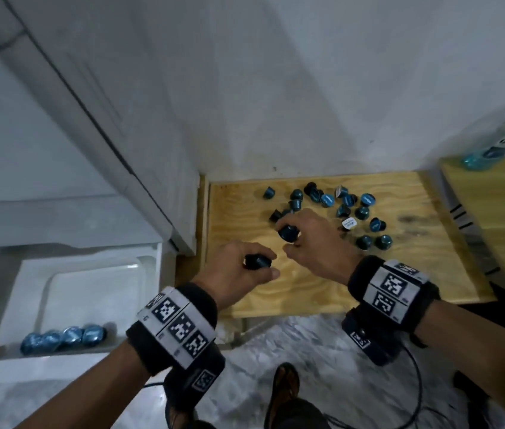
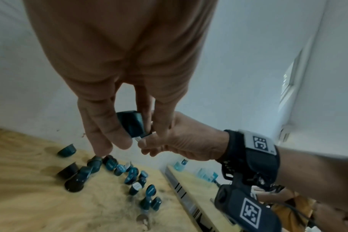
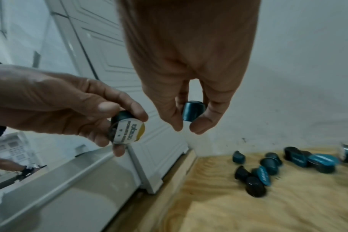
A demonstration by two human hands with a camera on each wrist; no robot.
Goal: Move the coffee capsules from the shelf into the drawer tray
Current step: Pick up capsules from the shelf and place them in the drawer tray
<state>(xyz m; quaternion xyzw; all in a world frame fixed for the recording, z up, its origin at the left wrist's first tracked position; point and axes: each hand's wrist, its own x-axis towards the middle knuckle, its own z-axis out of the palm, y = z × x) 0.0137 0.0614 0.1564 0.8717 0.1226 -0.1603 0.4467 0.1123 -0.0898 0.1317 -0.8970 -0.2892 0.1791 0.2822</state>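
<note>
Several dark blue coffee capsules (image 1: 327, 200) lie scattered on the plywood shelf (image 1: 245, 212). My left hand (image 1: 239, 267) pinches one capsule (image 1: 256, 262) above the shelf's near left part; the right wrist view shows that capsule's white foil lid (image 3: 127, 133). My right hand (image 1: 310, 239) holds another capsule (image 1: 288, 233) between thumb and fingers, just right of the left hand. The same capsule (image 3: 193, 111) shows teal in the right wrist view. The white drawer tray (image 1: 59, 280) lies lower left, with several blue capsules (image 1: 65, 335) lined along its near edge.
A white panelled cabinet door (image 1: 96, 119) stands between tray and shelf. A second wooden surface (image 1: 499, 205) on the right carries a blue-capped bottle (image 1: 493, 147). Below the shelf are marble floor, a cable (image 1: 412, 391) and my sandalled foot (image 1: 285, 388).
</note>
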